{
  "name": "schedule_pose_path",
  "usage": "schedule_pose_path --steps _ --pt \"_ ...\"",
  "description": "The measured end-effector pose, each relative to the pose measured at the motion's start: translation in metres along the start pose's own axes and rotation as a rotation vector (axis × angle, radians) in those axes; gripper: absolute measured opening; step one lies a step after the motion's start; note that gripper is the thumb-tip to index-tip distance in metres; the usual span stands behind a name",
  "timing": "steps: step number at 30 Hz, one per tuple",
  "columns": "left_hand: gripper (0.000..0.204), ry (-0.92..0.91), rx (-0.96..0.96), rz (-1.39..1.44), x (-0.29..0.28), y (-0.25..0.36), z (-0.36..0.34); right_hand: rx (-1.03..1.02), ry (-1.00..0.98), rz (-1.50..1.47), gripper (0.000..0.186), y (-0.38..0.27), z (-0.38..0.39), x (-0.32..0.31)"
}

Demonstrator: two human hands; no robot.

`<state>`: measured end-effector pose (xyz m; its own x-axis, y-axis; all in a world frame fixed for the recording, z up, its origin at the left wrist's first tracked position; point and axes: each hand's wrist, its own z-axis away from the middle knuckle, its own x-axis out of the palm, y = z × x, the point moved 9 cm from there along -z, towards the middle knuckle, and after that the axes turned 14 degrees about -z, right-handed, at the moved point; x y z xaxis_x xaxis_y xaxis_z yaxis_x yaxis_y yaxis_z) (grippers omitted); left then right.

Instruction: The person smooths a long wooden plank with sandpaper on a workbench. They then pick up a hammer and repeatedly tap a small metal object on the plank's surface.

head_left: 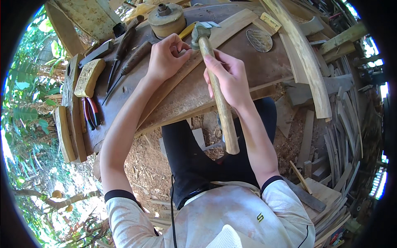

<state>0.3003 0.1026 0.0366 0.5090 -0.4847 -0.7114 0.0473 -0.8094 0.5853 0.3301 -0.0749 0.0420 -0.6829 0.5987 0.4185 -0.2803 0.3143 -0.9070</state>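
Observation:
My right hand (229, 76) is wrapped round the wooden handle of a hammer (224, 113), gripping it close below the metal head. The handle's free end points back toward my lap. Beside the hammer head, my left hand (167, 58) has its fingers curled, with thumb and forefinger pressed together over a long, thin wooden strip (233, 29). Whatever is between those fingertips is too small to tell. The strip lies slantwise on the brown worktable (165, 103). Just beyond the hammer head sits a yellow-handled tool (188, 31), partly hidden.
Left on the table are red-handled pliers (90, 113), a curved wood block (89, 77) and several long-handled tools (131, 58). A round block (166, 20) with a metal fitting stands at the back. To the right are an oval plate (259, 40), a long pole (304, 53) and stacked wood scraps (339, 140).

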Motion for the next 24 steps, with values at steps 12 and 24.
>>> schedule_pose_path --steps 12,24 --pt "0.034 0.002 0.006 0.022 0.0 0.005 -0.001 -0.116 0.044 -0.037 0.039 -0.012 0.008 0.003" --pt "0.034 0.012 0.027 0.02 -0.001 0.006 -0.001 -0.075 0.043 0.039 0.038 -0.009 0.008 0.008"
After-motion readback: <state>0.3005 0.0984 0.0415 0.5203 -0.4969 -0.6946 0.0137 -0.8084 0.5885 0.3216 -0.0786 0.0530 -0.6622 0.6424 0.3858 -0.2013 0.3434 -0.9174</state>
